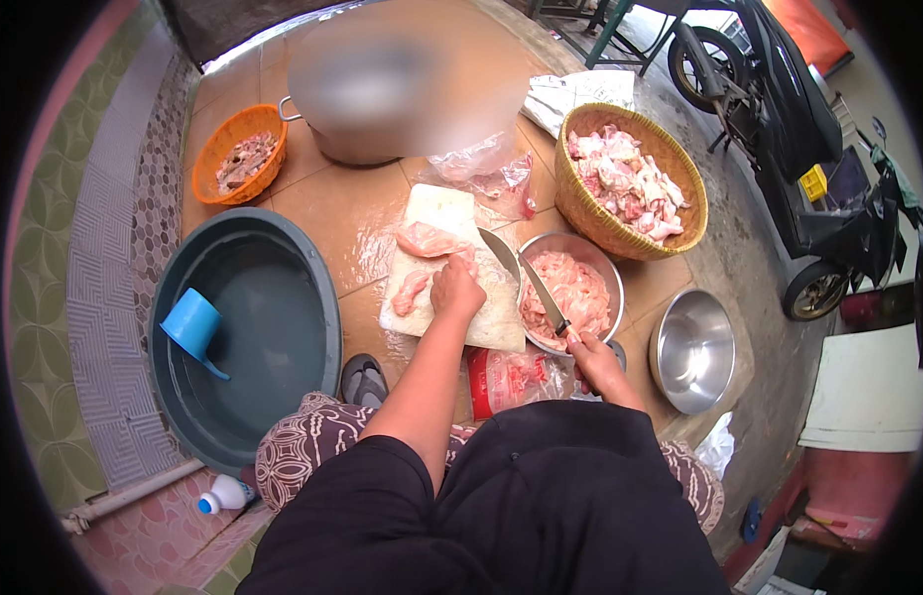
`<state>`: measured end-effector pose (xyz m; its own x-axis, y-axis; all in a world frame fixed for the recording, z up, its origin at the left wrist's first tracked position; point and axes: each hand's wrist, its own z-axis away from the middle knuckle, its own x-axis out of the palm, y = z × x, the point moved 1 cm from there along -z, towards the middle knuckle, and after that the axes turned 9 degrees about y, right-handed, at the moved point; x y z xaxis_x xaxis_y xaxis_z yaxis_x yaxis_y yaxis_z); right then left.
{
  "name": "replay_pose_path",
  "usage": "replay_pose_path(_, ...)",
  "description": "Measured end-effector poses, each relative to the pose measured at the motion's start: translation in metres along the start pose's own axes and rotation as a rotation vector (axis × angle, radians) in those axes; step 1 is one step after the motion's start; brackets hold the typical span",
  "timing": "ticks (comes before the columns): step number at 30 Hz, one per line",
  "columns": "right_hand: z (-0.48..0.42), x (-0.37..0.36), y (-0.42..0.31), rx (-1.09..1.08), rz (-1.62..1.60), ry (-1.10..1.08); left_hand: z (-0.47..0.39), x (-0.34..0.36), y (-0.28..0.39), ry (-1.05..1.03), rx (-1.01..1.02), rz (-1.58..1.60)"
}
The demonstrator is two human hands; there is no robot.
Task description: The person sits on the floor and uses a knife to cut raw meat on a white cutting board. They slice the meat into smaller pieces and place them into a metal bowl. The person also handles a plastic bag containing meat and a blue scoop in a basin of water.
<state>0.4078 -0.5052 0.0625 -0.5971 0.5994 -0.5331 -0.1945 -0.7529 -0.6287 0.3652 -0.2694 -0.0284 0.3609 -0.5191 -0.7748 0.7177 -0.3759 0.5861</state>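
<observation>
On a pale cutting board (498,320) lie pieces of raw chicken meat (424,241). My left hand (458,288) has its fingers closed around the end of a piece of this meat. My right hand (601,366) grips the handle of a kitchen knife (544,294), whose blade points up and left over a steel bowl (618,277) filled with sliced raw meat. A second, wide blade (501,251) rests at the board's right edge. To the right of that bowl stands another steel bowl (695,349), with nothing seen in it.
A woven basket (634,239) of raw chicken pieces stands behind the bowls. At left are a dark tub (245,320) with a blue dipper (191,323) and an orange basket (264,175) of scraps. A large pot (342,141), partly blurred, stands farther back; plastic bags (506,383) lie near my feet.
</observation>
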Motion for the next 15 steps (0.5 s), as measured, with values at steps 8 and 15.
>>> replay_pose_path(8, -0.019, 0.008, 0.004, 0.024, -0.069, -0.063, 0.002, 0.006, -0.007, -0.343, -0.283, 0.774)
replay_pose_path(15, -0.006, 0.035, -0.004, -0.066, 0.225, -0.121, 0.038, 0.005, -0.044, 0.390, 0.217, 0.167)
